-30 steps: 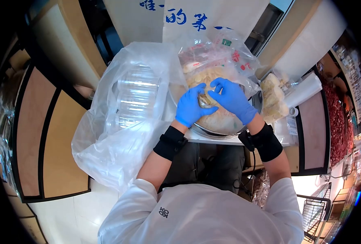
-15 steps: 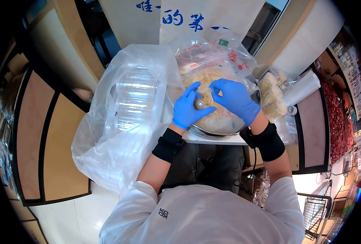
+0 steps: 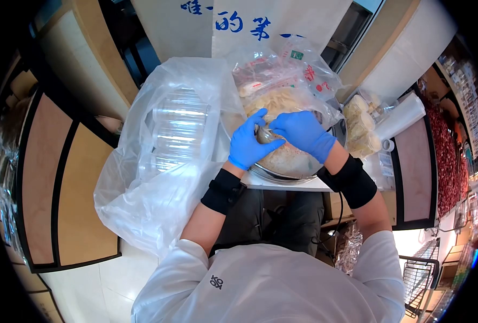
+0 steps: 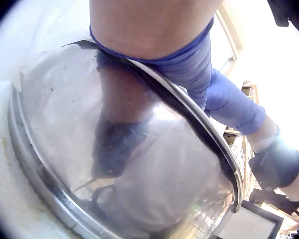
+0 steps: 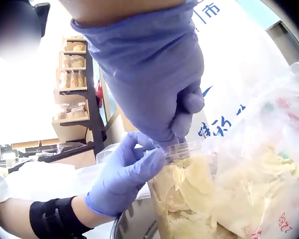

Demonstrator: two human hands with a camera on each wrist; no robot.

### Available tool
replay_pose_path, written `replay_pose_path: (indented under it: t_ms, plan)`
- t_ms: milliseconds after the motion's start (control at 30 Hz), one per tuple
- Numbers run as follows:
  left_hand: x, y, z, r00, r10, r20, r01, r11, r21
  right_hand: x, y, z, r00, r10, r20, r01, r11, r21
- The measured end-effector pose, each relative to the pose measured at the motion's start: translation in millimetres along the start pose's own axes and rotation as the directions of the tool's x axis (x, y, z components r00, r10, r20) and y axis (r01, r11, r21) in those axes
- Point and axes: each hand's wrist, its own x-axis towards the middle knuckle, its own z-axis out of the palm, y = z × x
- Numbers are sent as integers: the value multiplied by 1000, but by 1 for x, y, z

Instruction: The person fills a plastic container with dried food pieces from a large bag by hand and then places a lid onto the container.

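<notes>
In the head view my left hand (image 3: 248, 142), in a blue glove, holds a clear plastic jar (image 3: 263, 134) with fingers and thumb around its upper part. The right wrist view shows pale yellow slices (image 5: 189, 184) inside the jar. My right hand (image 3: 303, 133), also blue-gloved, is bent down over the jar's mouth, its fingertips hidden there. I cannot tell whether it pinches a slice. Below both hands is a wide metal bowl (image 4: 189, 107), lined with a clear printed bag (image 3: 317, 81) of more pale slices (image 3: 274, 101).
Left of the bowl, a large translucent bag (image 3: 126, 199) holds rows of clear plastic containers (image 3: 180, 124). Filled jars (image 3: 361, 125) stand to the right, beside a roll of clear plastic (image 3: 403, 117). A white panel with blue writing (image 3: 282, 16) rises behind the bowl.
My right hand has moved left and down, from above the jar onto its mouth, its fingers now more bent. My left hand has stayed around the jar.
</notes>
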Motion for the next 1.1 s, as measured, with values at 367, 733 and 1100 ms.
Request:
replay_pose_path:
  t_ms: [367, 733, 1100]
  plan:
    - [1, -7, 4, 998, -42, 41, 44, 998, -42, 13, -21, 16, 951, 305, 49, -308, 946, 103]
    - [1, -8, 2, 996, 89, 26, -92, 988, 122, -22, 27, -5, 814, 575, 82, -393, 441, 807]
    - [2, -7, 2, 986, 151, 69, -162, 963, 215, -36, 79, 87, 887, 452, 98, -461, 879, 119]
